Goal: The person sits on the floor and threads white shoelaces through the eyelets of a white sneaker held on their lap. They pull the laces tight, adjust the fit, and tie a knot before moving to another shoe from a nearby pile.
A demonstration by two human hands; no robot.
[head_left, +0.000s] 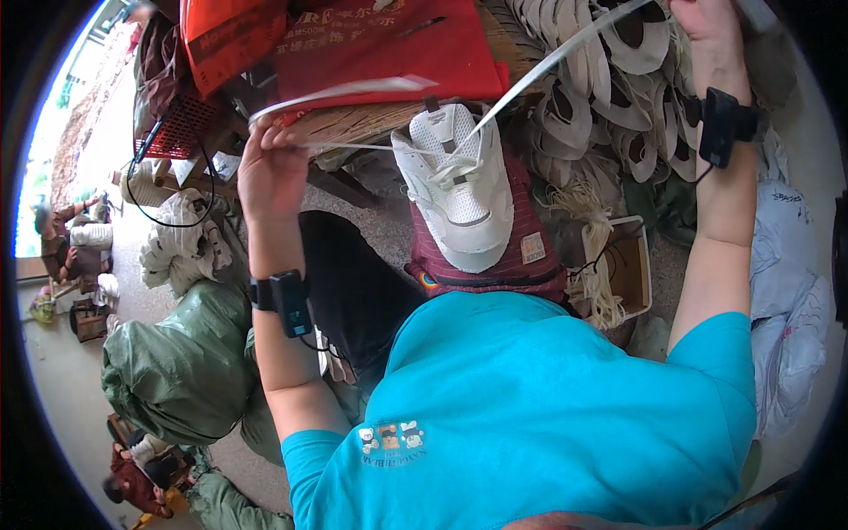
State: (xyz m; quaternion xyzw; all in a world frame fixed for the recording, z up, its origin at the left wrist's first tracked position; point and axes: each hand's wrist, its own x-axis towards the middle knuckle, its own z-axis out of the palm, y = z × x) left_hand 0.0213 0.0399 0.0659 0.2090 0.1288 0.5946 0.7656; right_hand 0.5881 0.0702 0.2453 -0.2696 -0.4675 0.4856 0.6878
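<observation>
A white shoe upper (461, 199), partly laced, lies in my lap on a maroon striped cloth (424, 247). My left hand (272, 172) pinches one white shoelace (349, 145) pulled out to the left; its loose end, blurred by motion, trails above the hand toward the red bag. To the right, the other half, a taut flat lace (558, 58), rises steeply from the eyelets and runs out of the top edge. My right hand (707, 19) is raised there, fingers closed on that lace, its fingertips partly cut off by the frame.
A wooden bench (375, 117) with a red bag (389, 53) stands in front. Several shoe uppers (583, 79) hang at the right, above a bin (638, 265) with bundled laces (601, 274). Green sacks (181, 362) fill the left; other people sit beyond.
</observation>
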